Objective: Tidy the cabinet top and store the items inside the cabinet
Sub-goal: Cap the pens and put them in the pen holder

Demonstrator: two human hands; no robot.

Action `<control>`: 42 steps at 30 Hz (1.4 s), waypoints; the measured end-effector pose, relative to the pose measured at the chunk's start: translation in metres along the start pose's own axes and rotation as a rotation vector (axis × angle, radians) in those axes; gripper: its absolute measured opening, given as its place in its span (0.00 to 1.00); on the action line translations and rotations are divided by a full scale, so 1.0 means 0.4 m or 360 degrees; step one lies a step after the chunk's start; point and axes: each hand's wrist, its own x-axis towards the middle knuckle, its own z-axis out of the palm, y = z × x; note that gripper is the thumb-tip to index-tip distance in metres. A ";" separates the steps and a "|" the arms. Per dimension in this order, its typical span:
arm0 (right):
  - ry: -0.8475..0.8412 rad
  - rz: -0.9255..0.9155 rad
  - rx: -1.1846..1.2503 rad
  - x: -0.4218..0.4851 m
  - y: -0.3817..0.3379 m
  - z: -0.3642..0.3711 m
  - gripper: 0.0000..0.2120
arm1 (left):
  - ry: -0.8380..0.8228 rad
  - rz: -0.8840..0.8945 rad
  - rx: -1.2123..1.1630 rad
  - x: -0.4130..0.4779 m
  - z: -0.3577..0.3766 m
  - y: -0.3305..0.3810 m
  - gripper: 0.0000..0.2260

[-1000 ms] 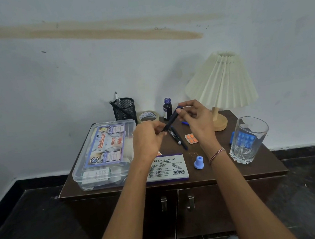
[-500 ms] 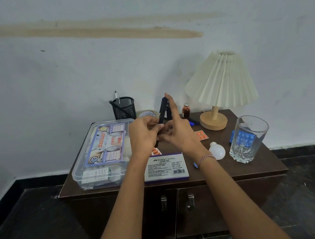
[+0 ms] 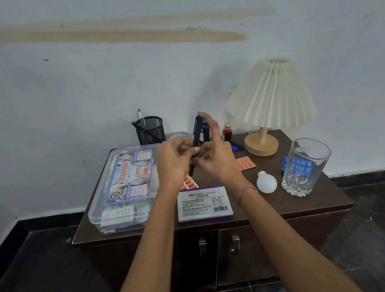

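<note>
above the middle of the cabinet top, both hands meet around a dark pen (image 3: 196, 143) held nearly upright. the left hand (image 3: 174, 163) pinches the pen's lower part between thumb and fingertips, and the right hand (image 3: 214, 157) touches it from the other side with curled fingers, its index finger raised and straight alongside the pen's top. both forearms reach in from the bottom edge; a red and white thread bracelet (image 3: 246, 191) circles the right wrist.

to the left, a clear plastic first aid box (image 3: 122, 193) lies closed with packets inside. behind it a black mesh pen holder (image 3: 150, 130) holds a pen, with a roll of tape (image 3: 179, 135) beside it. two small bottles stand behind the hands, one with reddish liquid (image 3: 227, 131). a stamp pad box (image 3: 204, 203) lies at the front edge, orange pill strips (image 3: 244, 163) on either side of the hands. a white bulb (image 3: 266, 182) lies near an empty drinking glass (image 3: 306, 167), a blue pill strip (image 3: 286, 164) behind it. a pleated lamp (image 3: 270, 95) stands at the back right.

the dark brown cabinet (image 3: 315, 206) has two shut doors, against a pale wall with a brown streak, on dark floor tiles.
</note>
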 end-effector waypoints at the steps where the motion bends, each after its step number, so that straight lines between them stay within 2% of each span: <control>1: -0.0005 0.0011 -0.0003 0.002 0.000 0.005 0.48 | 0.0006 -0.0022 -0.0028 0.002 -0.001 -0.002 0.07; 5: 0.0031 -0.0012 -0.0053 0.025 -0.012 0.022 0.46 | 0.0125 -0.0100 -0.0129 0.022 -0.011 0.000 0.09; 10: 0.0082 -0.0153 -0.0063 0.127 -0.046 0.046 0.37 | 0.0204 0.0030 0.0028 0.101 -0.049 0.014 0.08; 15: 0.0334 -0.0228 -0.0161 0.261 -0.065 0.091 0.29 | 0.0280 0.0042 0.0021 0.202 -0.095 0.027 0.09; 17: 0.0370 -0.0232 -0.0135 0.314 -0.066 0.108 0.26 | 0.0259 -0.0041 -0.0110 0.242 -0.110 0.026 0.11; 21: 0.0293 -0.0237 -0.0203 0.391 -0.055 0.154 0.23 | 0.0147 -0.0402 -0.0520 0.315 -0.128 0.016 0.14; 23: 0.0239 -0.0223 -0.0241 0.414 -0.043 0.174 0.20 | 0.0085 -0.0511 -0.0601 0.344 -0.127 0.004 0.15; 34: 0.0064 -0.0022 -0.0408 0.471 0.044 0.232 0.12 | -0.0200 -0.0782 -0.0763 0.429 -0.110 -0.078 0.21; 38: 0.0031 0.0014 -0.0487 0.481 0.053 0.247 0.11 | -0.0213 -0.0875 -0.0770 0.440 -0.108 -0.091 0.26; 42: -0.0037 0.0037 -0.0597 0.497 0.054 0.257 0.12 | -0.0170 -0.0933 -0.0893 0.443 -0.108 -0.102 0.26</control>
